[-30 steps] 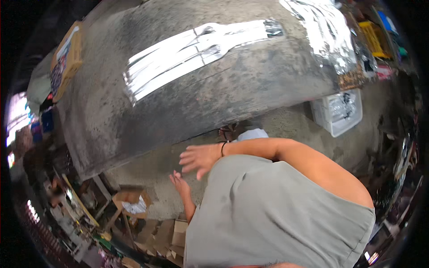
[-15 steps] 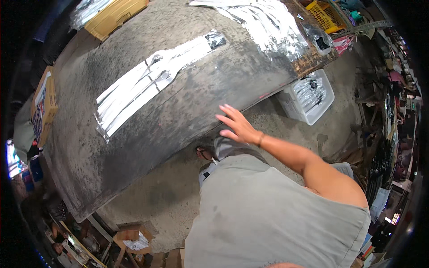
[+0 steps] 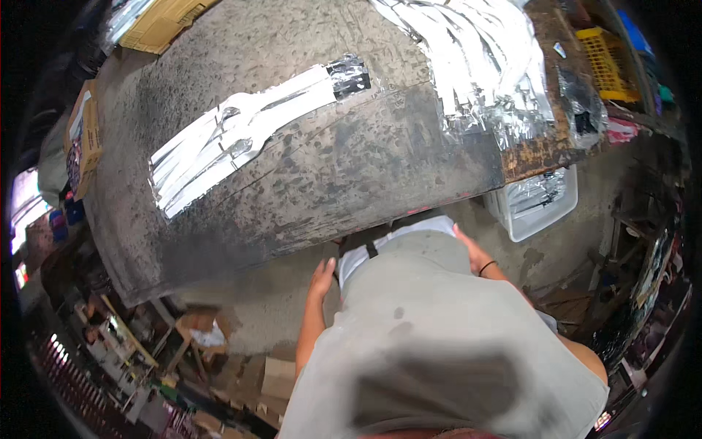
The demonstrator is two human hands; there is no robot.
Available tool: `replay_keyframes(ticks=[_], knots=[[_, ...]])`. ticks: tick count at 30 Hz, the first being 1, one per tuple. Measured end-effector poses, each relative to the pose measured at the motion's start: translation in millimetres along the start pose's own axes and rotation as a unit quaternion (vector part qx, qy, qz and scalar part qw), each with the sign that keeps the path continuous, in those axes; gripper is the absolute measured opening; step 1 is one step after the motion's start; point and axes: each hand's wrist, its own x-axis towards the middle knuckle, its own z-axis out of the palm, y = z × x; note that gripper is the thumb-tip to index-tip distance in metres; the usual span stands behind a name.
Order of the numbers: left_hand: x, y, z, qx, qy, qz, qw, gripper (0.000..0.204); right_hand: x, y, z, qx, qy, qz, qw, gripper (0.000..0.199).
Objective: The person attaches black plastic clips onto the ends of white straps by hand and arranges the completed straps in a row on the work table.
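My left hand (image 3: 322,278) hangs beside my left hip, its fingers stretched out and holding nothing. On the other side my right hand (image 3: 477,256) rests at the edge of my light trousers (image 3: 409,228), fingers extended, with part of the hand hidden by my shirt. In front of me on the dark, stained table lies a bundle of long white strips (image 3: 241,132) in clear plastic, with a black patch at its right end. A larger pile of similar plastic-wrapped white strips (image 3: 490,66) is at the far right. Neither hand touches the bundle or the pile.
The table (image 3: 322,197) spans the view ahead. Beneath its right end a white plastic bin (image 3: 541,219) holds clear packages. Cardboard boxes stand at far left (image 3: 157,29) and left (image 3: 88,139). A yellow crate (image 3: 607,66) sits at far right. Another carton (image 3: 205,329) is behind left.
My right hand has drawn back from near the table edge to my right hip. My left hand has come into view at my left side. The view has shifted; the bundle stays on the table.
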Motion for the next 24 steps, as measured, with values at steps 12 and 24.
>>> replay_keyframes(ticks=[12, 24], knots=[[-34, 52, 124, -0.197, -0.096, -0.145, 0.965, 0.084, 13, -110, -91, -0.443, 0.045, -0.086, 0.891, 0.042], [-55, 72, 153, -0.261, -0.103, -0.216, 0.935, 0.084, 57, -99, -183, -0.741, -0.069, -0.209, 0.635, 0.037]])
